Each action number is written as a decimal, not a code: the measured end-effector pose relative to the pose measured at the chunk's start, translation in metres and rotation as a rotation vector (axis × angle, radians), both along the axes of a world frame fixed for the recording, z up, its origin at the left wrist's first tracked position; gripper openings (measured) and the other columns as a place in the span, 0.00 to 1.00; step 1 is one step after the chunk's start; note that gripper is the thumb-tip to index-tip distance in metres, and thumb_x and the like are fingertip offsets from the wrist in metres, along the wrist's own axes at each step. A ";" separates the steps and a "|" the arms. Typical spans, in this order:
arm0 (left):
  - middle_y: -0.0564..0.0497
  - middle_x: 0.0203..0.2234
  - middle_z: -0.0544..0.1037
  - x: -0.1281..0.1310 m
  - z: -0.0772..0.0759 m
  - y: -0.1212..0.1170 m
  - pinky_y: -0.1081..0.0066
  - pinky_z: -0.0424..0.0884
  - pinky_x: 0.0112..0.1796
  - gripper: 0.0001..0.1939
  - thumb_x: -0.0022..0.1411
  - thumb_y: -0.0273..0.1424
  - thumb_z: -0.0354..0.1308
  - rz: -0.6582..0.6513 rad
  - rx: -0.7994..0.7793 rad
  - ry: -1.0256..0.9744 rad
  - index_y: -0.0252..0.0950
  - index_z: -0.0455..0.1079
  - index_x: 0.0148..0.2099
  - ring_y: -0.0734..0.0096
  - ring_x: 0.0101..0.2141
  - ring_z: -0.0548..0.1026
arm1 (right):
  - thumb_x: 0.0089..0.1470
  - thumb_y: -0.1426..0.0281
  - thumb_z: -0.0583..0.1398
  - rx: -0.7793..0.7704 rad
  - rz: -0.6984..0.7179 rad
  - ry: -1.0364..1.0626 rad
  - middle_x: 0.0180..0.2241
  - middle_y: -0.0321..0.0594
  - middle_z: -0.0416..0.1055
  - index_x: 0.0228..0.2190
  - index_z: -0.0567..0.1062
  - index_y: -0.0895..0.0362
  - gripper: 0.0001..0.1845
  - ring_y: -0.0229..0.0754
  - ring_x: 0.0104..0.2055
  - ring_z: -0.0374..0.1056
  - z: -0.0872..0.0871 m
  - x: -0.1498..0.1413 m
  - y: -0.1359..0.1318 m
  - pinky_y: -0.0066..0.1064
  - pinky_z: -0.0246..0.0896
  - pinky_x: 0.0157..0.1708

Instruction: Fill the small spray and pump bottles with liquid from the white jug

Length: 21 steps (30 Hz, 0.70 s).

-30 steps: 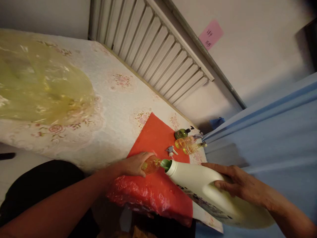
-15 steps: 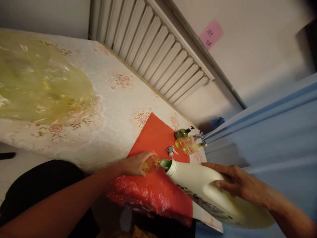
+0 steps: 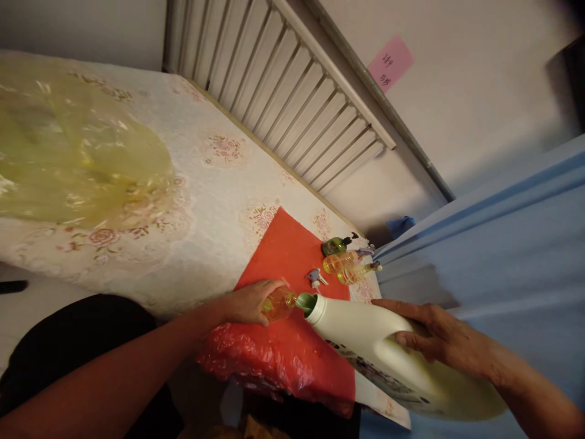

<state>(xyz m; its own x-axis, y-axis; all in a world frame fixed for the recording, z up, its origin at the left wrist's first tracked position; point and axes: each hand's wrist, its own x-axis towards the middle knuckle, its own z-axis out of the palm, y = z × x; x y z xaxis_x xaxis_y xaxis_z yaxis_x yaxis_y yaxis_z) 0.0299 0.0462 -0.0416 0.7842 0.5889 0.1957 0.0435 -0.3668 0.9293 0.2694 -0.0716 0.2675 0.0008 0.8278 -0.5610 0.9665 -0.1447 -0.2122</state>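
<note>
My left hand (image 3: 253,303) is closed around a small clear bottle (image 3: 280,303) with yellowish liquid in it, over a red plastic sheet (image 3: 269,256). My right hand (image 3: 434,335) grips a large white jug (image 3: 356,317) at its handle, holding it tilted. The jug's green spout (image 3: 306,302) meets the mouth of the small bottle; whether liquid is flowing I cannot tell. A grey trigger spray head (image 3: 316,278) lies loose on the red sheet, just beyond the bottle.
A green pump bottle (image 3: 334,246) and two yellowish spray bottles (image 3: 354,274) stand at the far table edge. A yellow plastic bag (image 3: 82,152) lies on the flowered tablecloth (image 3: 205,201). Behind are a radiator (image 3: 283,91) and a blue curtain (image 3: 493,244).
</note>
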 end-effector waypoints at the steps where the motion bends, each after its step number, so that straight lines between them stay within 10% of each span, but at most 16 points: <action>1: 0.44 0.61 0.64 0.000 -0.001 0.000 0.56 0.61 0.58 0.49 0.40 0.24 0.66 0.001 0.001 -0.001 0.43 0.54 0.65 0.49 0.60 0.63 | 0.57 0.54 0.58 -0.002 0.003 0.003 0.50 0.42 0.75 0.59 0.67 0.48 0.30 0.53 0.46 0.73 0.000 0.000 0.000 0.39 0.70 0.45; 21: 0.45 0.60 0.65 0.000 -0.002 -0.001 0.56 0.62 0.57 0.49 0.40 0.25 0.66 -0.002 0.006 0.002 0.44 0.53 0.65 0.48 0.60 0.63 | 0.58 0.55 0.58 -0.024 -0.010 0.014 0.51 0.39 0.74 0.59 0.66 0.46 0.29 0.52 0.46 0.72 0.003 -0.004 0.000 0.37 0.69 0.45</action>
<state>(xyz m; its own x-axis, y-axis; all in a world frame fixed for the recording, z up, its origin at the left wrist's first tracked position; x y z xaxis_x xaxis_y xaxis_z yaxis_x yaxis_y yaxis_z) 0.0298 0.0457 -0.0433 0.7857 0.5863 0.1973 0.0449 -0.3722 0.9271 0.2655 -0.0714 0.2703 0.0011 0.8141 -0.5808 0.9618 -0.1598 -0.2221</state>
